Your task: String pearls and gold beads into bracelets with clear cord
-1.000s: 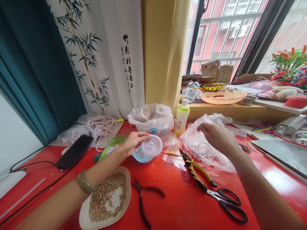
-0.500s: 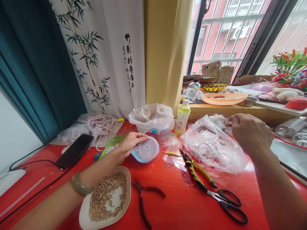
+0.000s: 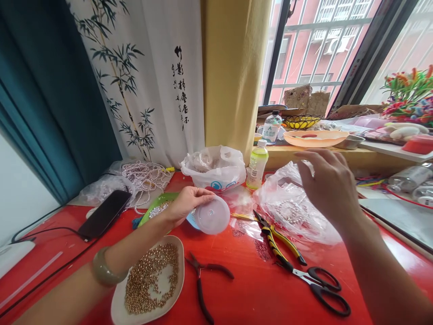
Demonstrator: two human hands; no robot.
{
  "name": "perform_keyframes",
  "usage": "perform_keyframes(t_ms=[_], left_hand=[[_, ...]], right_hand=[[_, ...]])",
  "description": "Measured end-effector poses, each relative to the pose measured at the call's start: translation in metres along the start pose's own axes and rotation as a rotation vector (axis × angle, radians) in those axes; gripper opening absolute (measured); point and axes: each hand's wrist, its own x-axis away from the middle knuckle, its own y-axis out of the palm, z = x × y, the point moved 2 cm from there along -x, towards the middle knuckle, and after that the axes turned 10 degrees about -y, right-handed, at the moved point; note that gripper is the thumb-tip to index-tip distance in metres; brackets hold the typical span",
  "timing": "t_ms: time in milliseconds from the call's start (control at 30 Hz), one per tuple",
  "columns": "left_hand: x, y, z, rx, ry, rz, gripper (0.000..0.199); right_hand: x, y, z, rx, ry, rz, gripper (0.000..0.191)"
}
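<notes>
My left hand [image 3: 191, 203] pinches the edge of a round translucent plastic disc [image 3: 212, 215], which is tilted and partly covers a blue dish [image 3: 192, 220]. A green tray [image 3: 169, 197] with pale beads lies behind my left wrist. Over the right side of a clear plastic bag [image 3: 287, 203] of beads hangs my right hand [image 3: 329, 189], its thumb and fingers apart and nothing between them. A cream tray [image 3: 181, 266] of gold beads sits below my left forearm.
Small dark-handled pliers [image 3: 200, 289], yellow-black pliers [image 3: 275, 243] and scissors [image 3: 318, 282] lie on the red table [image 3: 250, 289]. Behind are a white bag [image 3: 214, 174] and a bottle [image 3: 257, 167]. A phone [image 3: 106, 214] is at the left.
The disc has come toward me and right in my left hand, tilting more upright. My right hand has moved left over the clear bag and its fingers have spread.
</notes>
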Motion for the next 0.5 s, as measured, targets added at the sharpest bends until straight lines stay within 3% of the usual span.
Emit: perform_keyframes(t_ms=[67, 167, 267, 400, 500], left_hand=[[0.003, 0.004, 0.001, -0.009, 0.006, -0.019, 0.02], [0.008, 0.007, 0.003, 0.009, 0.018, -0.042, 0.02], [0.011, 0.008, 0.006, 0.042, 0.02, -0.042, 0.021], [0.014, 0.005, 0.009, 0.107, 0.05, -0.014, 0.018], [0.012, 0.002, 0.009, 0.156, 0.077, 0.026, 0.019]], right_hand=[[0.0, 0.0, -0.026, -0.227, -0.064, -0.086, 0.029], [0.006, 0.008, -0.057, -0.58, -0.07, -0.446, 0.027], [0.012, 0.016, -0.075, -0.817, -0.099, -0.648, 0.026], [0.014, 0.02, -0.078, -0.915, -0.06, -0.76, 0.02], [0.013, 0.016, -0.079, -0.892, -0.085, -0.75, 0.023]])
